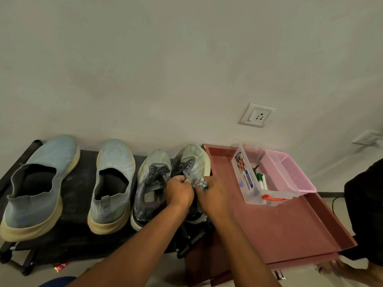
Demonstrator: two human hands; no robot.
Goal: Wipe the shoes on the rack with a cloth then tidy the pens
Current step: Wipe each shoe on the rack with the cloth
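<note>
Gripping laced shoe [192,162] at rack [78,235] edge — left hand [179,192]; right hand [211,195] pinching cloth [202,183], seemingly.

The heel of the right-hand laced shoe [193,160] is hidden behind both hands; a second person's hand [329,268] is cut off at the lower edge.

A black shoe rack [78,230] against the wall carries four shoes: two blue slip-ons [39,187] [112,183] toward its left edge, two grey lace-ups [151,183] [196,160] at its right edge. Beside it, a maroon tray [279,228] bears a clear box [248,183] and a pink basket [294,172] at its far edge
</note>
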